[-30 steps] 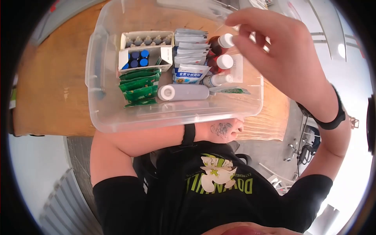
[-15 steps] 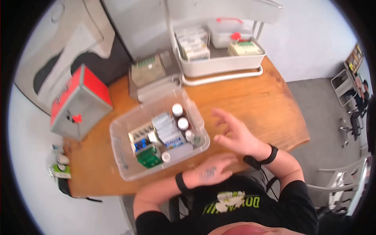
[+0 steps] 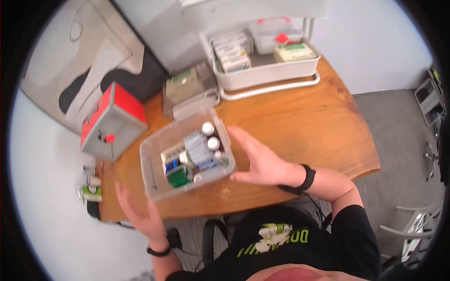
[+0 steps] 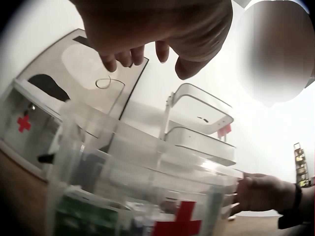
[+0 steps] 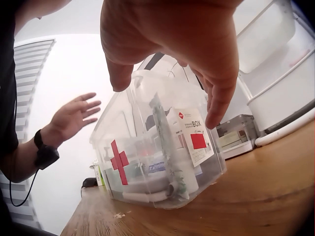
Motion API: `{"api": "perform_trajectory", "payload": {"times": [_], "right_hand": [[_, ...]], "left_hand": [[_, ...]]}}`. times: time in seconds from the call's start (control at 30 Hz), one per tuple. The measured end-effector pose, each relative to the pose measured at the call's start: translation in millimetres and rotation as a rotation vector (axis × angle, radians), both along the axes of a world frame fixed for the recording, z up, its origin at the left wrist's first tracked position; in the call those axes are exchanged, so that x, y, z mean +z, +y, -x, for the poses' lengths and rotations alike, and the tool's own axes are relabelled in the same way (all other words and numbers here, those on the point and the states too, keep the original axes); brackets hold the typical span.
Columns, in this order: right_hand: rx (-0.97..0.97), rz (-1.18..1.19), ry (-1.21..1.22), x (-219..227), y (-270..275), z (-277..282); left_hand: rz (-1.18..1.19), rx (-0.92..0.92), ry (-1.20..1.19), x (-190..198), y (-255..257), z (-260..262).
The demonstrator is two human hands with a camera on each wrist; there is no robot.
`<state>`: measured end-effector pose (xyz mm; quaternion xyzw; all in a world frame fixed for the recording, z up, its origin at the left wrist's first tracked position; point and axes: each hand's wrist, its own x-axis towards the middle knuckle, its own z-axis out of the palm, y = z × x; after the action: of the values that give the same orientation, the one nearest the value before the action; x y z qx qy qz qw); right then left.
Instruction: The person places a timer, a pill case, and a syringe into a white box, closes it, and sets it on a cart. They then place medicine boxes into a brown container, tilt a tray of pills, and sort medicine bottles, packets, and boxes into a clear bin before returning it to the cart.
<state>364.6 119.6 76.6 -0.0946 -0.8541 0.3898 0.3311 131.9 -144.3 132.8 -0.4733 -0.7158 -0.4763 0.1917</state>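
A clear plastic storage box [image 3: 149,175] stands on the wooden table in the head view. Inside it are two white-capped bottles [image 3: 208,128], silvery sachets [image 3: 196,145], blue-capped vials [image 3: 173,166] and green sachets [image 3: 179,178]. My right hand [image 3: 265,164] is at the box's right end, fingers spread, thumb by the near corner. My left hand [image 3: 143,215] is raised off the near left corner, its fingers spread and holding nothing. A red cross [image 5: 118,162] marks the box's side in the right wrist view.
A red and grey case [image 3: 117,124] stands at the table's left. Behind the box are a grey clear-lidded container [image 3: 190,91] and a white rack [image 3: 267,75] holding cartons and a small clear box. The wooden table [image 3: 300,126] extends to the right.
My head view has pulled back from the box. The left hand has moved from the box's front to its left; the right hand has come down from over the bottles to its right end.
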Motion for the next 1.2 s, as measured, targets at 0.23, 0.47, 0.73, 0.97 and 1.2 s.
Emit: {"api": "perform_trajectory", "payload": {"times": [0.23, 0.47, 0.73, 0.97, 1.2], "right_hand": [[-0.014, 0.15, -0.046, 6, -14, 8], [0.035, 0.18, 0.041, 3, -26, 17], [0.026, 0.444, -0.003, 40, -9, -10], [-0.197, 0.151, 0.262, 137, 28, -77], [-0.335, -0.057, 0.211, 265, 104, -128]], "left_hand": [[-0.054, -0.264, -0.8, -28, 9, 30], [-0.042, -0.22, -0.802, -43, 15, 31], [-0.113, -0.441, -0.6, -13, 23, 8], [-0.176, -0.636, -0.346, 74, 90, -39], [-0.25, -0.758, -0.302, 189, 195, -61]]}}
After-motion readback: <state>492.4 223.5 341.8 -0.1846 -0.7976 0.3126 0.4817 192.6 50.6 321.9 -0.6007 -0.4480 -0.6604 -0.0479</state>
